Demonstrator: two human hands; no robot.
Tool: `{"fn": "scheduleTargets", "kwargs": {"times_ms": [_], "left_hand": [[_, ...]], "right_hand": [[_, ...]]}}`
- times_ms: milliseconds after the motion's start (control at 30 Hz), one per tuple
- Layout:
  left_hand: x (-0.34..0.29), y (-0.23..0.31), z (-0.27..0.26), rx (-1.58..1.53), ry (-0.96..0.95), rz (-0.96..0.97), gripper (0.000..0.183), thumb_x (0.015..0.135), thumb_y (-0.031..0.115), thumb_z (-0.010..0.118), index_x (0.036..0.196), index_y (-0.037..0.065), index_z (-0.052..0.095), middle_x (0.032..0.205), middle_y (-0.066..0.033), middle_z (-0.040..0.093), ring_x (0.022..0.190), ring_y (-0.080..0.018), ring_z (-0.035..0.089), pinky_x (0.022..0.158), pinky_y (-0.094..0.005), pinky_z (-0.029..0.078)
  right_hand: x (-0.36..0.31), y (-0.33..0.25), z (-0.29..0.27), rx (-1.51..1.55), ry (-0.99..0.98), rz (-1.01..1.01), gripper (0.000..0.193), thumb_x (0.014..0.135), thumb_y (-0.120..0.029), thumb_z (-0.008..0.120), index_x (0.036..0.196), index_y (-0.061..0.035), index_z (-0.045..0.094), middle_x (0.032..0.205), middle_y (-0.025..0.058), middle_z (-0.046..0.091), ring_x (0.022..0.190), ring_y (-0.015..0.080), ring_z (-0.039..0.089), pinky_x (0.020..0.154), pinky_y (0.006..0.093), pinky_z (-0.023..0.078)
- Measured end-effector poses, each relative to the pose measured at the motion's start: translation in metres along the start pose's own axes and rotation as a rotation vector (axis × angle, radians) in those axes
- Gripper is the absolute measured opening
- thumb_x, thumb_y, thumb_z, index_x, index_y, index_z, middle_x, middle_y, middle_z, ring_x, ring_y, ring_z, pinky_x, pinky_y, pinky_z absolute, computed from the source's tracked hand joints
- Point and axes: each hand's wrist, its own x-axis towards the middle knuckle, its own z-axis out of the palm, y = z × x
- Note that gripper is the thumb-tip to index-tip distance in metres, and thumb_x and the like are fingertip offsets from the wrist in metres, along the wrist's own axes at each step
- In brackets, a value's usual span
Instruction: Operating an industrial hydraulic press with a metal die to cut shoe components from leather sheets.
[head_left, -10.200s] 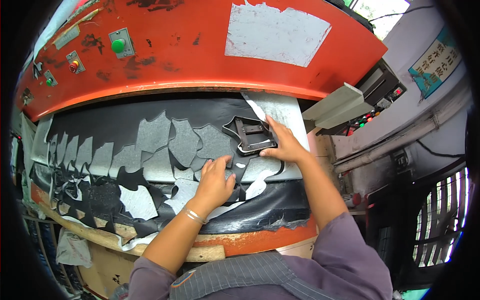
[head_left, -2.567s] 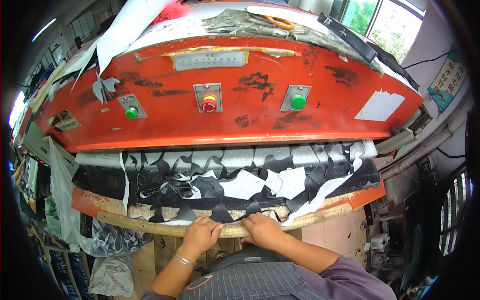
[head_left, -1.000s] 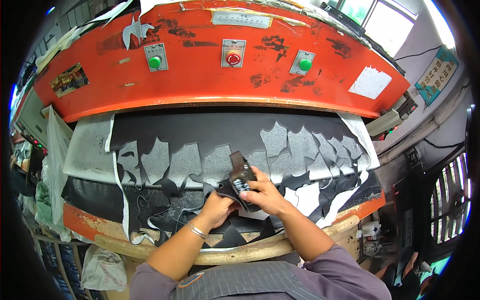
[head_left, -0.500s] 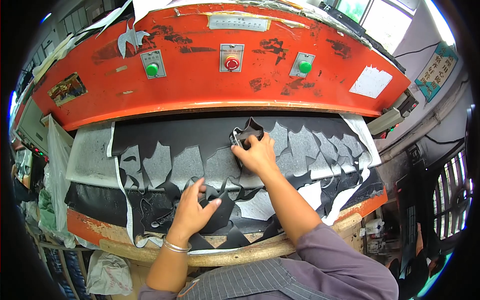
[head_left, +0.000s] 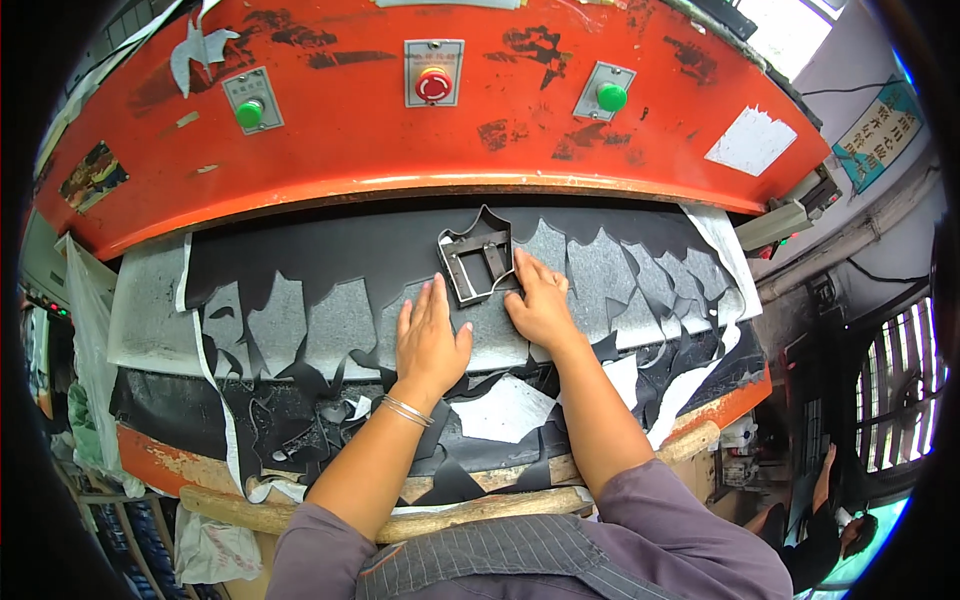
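Note:
A steel cutting die [head_left: 476, 243] with a pointed top and inner crossbars lies on the near edge of a black leather-like sheet [head_left: 300, 240]. My left hand [head_left: 430, 345] rests with fingers stretched out, just left of and below the die, holding nothing. On the other side, my right hand [head_left: 545, 310] has its fingers extended along the die's lower right edge; whether they touch it I cannot tell. Grey, speckled gaps of the cutting board [head_left: 342, 325] show where shapes are cut out of the sheet. Narrow black scraps hang from its near side.
A red press beam [head_left: 340, 150] spans the back, bearing two green buttons [head_left: 611, 97] and a red knob [head_left: 433, 86]. A wooden rail [head_left: 480, 520] runs along the front. White pieces [head_left: 503, 408] lie among scraps. Another person [head_left: 830, 545] is at lower right.
My right hand has let go of the die, which now lies flatter on the sheet. My left hand has moved up and right toward it. The view has shifted.

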Motion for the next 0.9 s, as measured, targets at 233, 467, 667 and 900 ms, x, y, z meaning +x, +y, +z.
{"fn": "scheduleTargets", "kwargs": {"times_ms": [233, 467, 667, 900], "left_hand": [[0.008, -0.002, 0.002, 0.046, 0.004, 0.007, 0.075, 0.086, 0.024, 0.058, 0.146, -0.004, 0.022, 0.145, -0.0225, 0.038, 0.140, -0.0273, 0.030, 0.115, -0.0439, 0.015], [0.010, -0.001, 0.003, 0.037, 0.005, 0.032, 0.073, 0.085, 0.022, 0.059, 0.144, -0.006, 0.025, 0.145, -0.0233, 0.038, 0.139, -0.0295, 0.031, 0.115, -0.0449, 0.016], [0.009, 0.000, 0.001, 0.029, -0.014, 0.025, 0.075, 0.083, 0.023, 0.061, 0.142, -0.008, 0.027, 0.143, -0.0245, 0.039, 0.138, -0.0318, 0.032, 0.115, -0.0456, 0.016], [0.028, -0.049, -0.031, -0.709, 0.270, -0.196, 0.068, 0.084, 0.016, 0.069, 0.140, -0.002, 0.036, 0.139, -0.0177, 0.047, 0.129, -0.0261, 0.045, 0.103, -0.0377, 0.038]], "right_hand": [[0.005, -0.016, -0.003, -0.164, 0.056, -0.094, 0.061, 0.082, -0.022, 0.057, 0.136, 0.0016, 0.042, 0.121, 0.0243, 0.058, 0.124, 0.0311, 0.046, 0.099, 0.0475, 0.029], [0.008, -0.008, -0.002, -0.226, 0.065, -0.180, 0.061, 0.083, -0.019, 0.055, 0.135, 0.0062, 0.040, 0.111, 0.0189, 0.065, 0.126, 0.0300, 0.045, 0.099, 0.0490, 0.029], [0.008, -0.012, -0.005, -0.193, -0.002, -0.148, 0.060, 0.082, -0.019, 0.055, 0.135, 0.0065, 0.039, 0.115, 0.0170, 0.064, 0.127, 0.0300, 0.043, 0.101, 0.0501, 0.029], [0.031, -0.012, -0.039, 0.244, 0.125, 0.052, 0.066, 0.088, -0.027, 0.062, 0.143, -0.0042, 0.035, 0.140, 0.0225, 0.043, 0.125, 0.0368, 0.045, 0.102, 0.0447, 0.035]]}}
